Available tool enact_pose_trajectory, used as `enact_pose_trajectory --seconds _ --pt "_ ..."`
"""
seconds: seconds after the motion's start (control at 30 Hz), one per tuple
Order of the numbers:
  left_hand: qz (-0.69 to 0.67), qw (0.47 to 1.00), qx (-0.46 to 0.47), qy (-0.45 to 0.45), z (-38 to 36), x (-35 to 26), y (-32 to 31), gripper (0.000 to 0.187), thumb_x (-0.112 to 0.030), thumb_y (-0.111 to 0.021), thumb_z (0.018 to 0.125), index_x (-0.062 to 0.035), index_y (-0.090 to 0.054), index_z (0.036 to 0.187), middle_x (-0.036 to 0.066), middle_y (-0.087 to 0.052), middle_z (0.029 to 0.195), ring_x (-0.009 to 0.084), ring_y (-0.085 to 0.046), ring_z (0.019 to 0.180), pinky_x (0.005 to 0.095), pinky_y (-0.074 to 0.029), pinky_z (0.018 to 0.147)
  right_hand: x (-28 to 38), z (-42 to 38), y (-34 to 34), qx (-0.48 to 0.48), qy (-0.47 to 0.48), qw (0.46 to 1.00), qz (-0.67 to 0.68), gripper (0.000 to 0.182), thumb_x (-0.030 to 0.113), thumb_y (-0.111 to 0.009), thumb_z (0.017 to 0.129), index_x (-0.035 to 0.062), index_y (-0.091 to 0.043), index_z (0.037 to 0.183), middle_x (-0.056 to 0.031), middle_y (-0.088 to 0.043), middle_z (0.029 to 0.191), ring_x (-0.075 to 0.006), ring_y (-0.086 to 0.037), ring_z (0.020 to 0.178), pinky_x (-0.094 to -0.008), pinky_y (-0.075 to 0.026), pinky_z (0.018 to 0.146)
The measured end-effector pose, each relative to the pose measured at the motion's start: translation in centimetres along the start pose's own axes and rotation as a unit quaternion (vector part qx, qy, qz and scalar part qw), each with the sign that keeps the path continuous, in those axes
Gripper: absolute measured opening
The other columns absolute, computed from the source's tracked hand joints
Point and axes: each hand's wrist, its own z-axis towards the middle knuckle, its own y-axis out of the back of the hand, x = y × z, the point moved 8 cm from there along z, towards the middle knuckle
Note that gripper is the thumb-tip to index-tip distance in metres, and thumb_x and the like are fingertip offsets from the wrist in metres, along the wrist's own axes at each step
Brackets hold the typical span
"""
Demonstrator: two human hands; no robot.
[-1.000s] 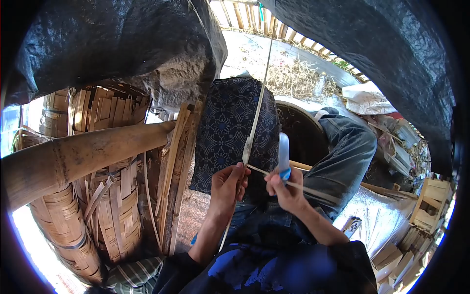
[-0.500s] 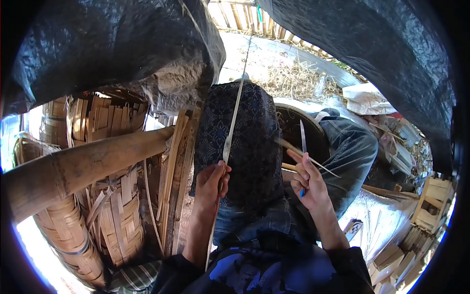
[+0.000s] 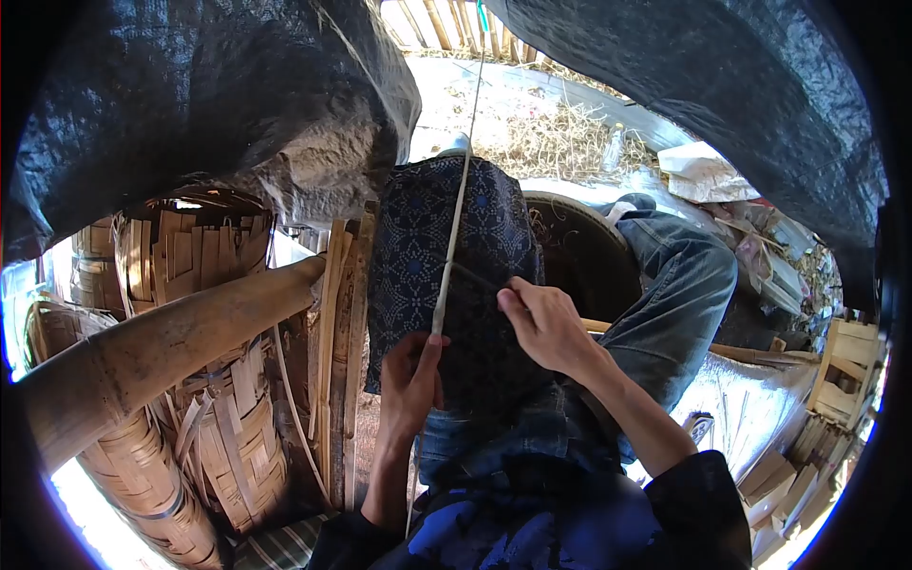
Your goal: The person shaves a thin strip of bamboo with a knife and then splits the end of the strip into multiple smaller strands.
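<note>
Left hand (image 3: 410,378) pinching the long bamboo strip (image 3: 452,223) that rises upright over the blue patterned cloth (image 3: 432,256) on the knee, right hand (image 3: 541,323) closed beside it on the cloth, thick bamboo pole (image 3: 161,347) and woven baskets (image 3: 214,418) left of the cloth.

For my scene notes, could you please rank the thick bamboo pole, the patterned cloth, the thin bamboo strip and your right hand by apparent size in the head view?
1. thick bamboo pole
2. patterned cloth
3. right hand
4. thin bamboo strip, long but very slender
</note>
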Motion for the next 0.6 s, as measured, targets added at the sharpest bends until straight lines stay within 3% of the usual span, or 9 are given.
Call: enact_pose_trajectory --seconds 0.03,0.17,0.2,0.3,0.37,0.43,0.6 --pt "-0.026 1.000 0.012 0.006 0.4 -0.1 0.0 0.033 -0.029 -0.052 0.095 0.0018 -0.061 0.092 0.002 -0.053 0.056 0.0055 -0.046 0.042 0.0211 -0.034 0.039 0.5 0.4 -0.8 0.035 0.032 0.996 -0.071 0.036 0.025 -0.045 0.097 -0.0033 -0.051 0.077 -0.0182 -0.050 0.057 -0.0324 -0.053 0.052 -0.0408 -0.039 0.052" --pt "-0.131 0.990 0.014 0.059 0.8 1.2 0.0 0.035 -0.032 -0.052 0.095 0.0019 -0.060 0.096 0.001 -0.050 0.057 0.0057 -0.044 0.041 0.0209 -0.031 0.038 0.7 0.3 -0.5 0.075 0.010 0.995 -0.066 0.035 0.024 -0.047 0.096 -0.0022 -0.048 0.074 -0.0183 -0.052 0.059 -0.0332 -0.053 0.053 -0.0417 -0.040 0.052" --pt "-0.132 0.989 0.015 0.061 0.8 1.3 -0.1 0.035 -0.032 -0.052 0.095 0.0019 -0.060 0.096 0.001 -0.050 0.057 0.0057 -0.044 0.041 0.0209 -0.031 0.038 1.3 0.1 -0.3 0.069 0.046 0.995 -0.054 0.035 0.025 -0.047 0.097 -0.0018 -0.048 0.074 -0.0181 -0.051 0.059 -0.0330 -0.052 0.052 -0.0416 -0.039 0.051" --pt "-0.148 0.987 0.057 0.012 0.6 0.4 -0.8 0.035 -0.034 -0.052 0.094 0.0010 -0.059 0.093 0.001 -0.051 0.060 0.0059 -0.044 0.042 0.0200 -0.031 0.038 1.7 -0.5 0.0 0.072 0.076 0.994 -0.040 0.036 0.027 -0.047 0.097 -0.0011 -0.047 0.074 -0.0179 -0.049 0.058 -0.0326 -0.051 0.050 -0.0414 -0.038 0.050" --pt "-0.286 0.954 0.057 0.075 0.4 1.0 -1.3 0.033 -0.032 -0.055 0.094 0.0006 -0.059 0.092 0.001 -0.053 0.063 0.0058 -0.045 0.043 0.0191 -0.032 0.039 1.9 -0.6 0.1 0.084 0.076 0.993 -0.038 0.037 0.028 -0.047 0.097 -0.0008 -0.047 0.074 -0.0178 -0.048 0.057 -0.0324 -0.051 0.050 -0.0412 -0.038 0.049" --pt "-0.288 0.954 0.038 0.071 0.6 1.4 -1.2 0.031 -0.030 -0.056 0.093 0.0004 -0.059 0.092 0.002 -0.054 0.064 0.0059 -0.045 0.043 0.0193 -0.033 0.039 1.3 -0.4 0.6 0.097 0.012 0.994 -0.043 0.038 0.030 -0.047 0.097 -0.0003 -0.048 0.075 -0.0176 -0.047 0.056 -0.0315 -0.050 0.049 -0.0409 -0.038 0.049" --pt "-0.293 0.955 0.029 0.044 0.2 1.8 -1.0 0.028 -0.027 -0.057 0.093 0.0008 -0.060 0.096 0.002 -0.056 0.066 0.0061 -0.046 0.043 0.0193 -0.034 0.039 1.3 -0.5 0.0 0.128 0.059 0.988 -0.067 0.038 0.031 -0.048 0.096 0.0006 -0.048 0.073 -0.0174 -0.047 0.053 -0.0322 -0.051 0.047 -0.0414 -0.038 0.047"
